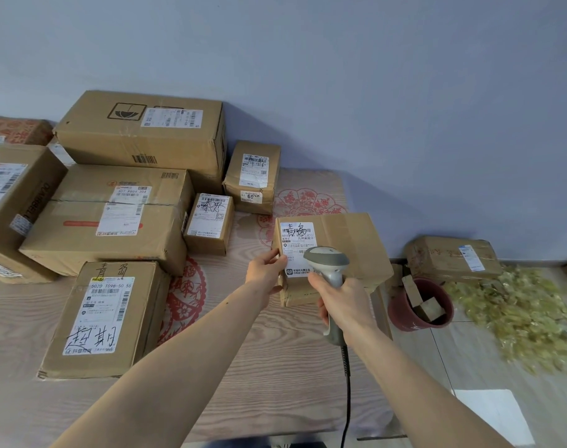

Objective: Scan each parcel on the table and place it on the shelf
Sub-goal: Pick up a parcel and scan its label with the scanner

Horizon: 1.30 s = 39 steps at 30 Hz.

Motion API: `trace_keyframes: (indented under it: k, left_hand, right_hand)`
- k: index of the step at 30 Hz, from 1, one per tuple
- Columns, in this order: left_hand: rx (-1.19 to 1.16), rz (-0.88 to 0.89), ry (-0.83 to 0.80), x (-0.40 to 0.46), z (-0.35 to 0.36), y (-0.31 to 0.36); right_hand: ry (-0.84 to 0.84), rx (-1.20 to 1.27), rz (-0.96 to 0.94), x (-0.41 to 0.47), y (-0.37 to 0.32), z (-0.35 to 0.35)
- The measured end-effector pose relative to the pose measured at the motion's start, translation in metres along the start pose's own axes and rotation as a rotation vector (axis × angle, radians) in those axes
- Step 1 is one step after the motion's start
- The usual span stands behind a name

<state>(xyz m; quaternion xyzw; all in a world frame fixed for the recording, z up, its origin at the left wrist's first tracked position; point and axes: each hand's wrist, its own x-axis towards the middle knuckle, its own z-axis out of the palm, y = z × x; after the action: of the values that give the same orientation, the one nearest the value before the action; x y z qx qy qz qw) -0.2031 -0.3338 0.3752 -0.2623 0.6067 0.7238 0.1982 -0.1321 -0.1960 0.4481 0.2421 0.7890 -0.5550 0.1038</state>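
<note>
The left hand [265, 270] grips the left edge of a cardboard parcel [343, 247], thumb on its top face beside the white shipping label [297, 245]. This parcel sits at the right end of the wood-grain counter [275, 367]; whether it rests on the surface or is lifted slightly cannot be determined. The right hand [342, 302] is closed around the handle of a grey barcode scanner [329, 263], whose head is positioned directly over the lower part of the label. A black cable [347, 383] runs from the handle base down toward the near edge of the counter. Further parcels occupy the left and middle of the counter: a large box with an umbrella mark [143, 137] against the wall, a taped pair of boxes [114, 218] in front of it, two small boxes [211, 221] [253, 176] near the held parcel, and a labelled box [104, 318] nearest the person. On the floor to the right stand a red bucket [418, 308] and another box [453, 257].
</note>
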Motion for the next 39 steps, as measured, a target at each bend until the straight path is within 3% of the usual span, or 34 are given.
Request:
trace_keyframes:
  k: [5, 19, 34, 39]
  left_hand:
    - [0.023, 0.027, 0.039, 0.01, 0.003, 0.013]
    - [0.197, 0.042, 0.134, 0.039, 0.001, 0.052]
    - [0.181, 0.024, 0.081, 0.041, -0.002, 0.055]
    - [0.165, 0.007, 0.084, 0.041, -0.005, 0.055]
  right_hand:
    - [-0.03, -0.044, -0.141, -0.002, 0.016, -0.006]
    - [-0.317, -0.56, -0.302, 0.017, 0.077, -0.004]
    - [-0.193, -1.113, -0.473, 0.045, 0.114, 0.038]
    - [-0.152, -1.17, -0.541, 0.044, 0.119, 0.041]
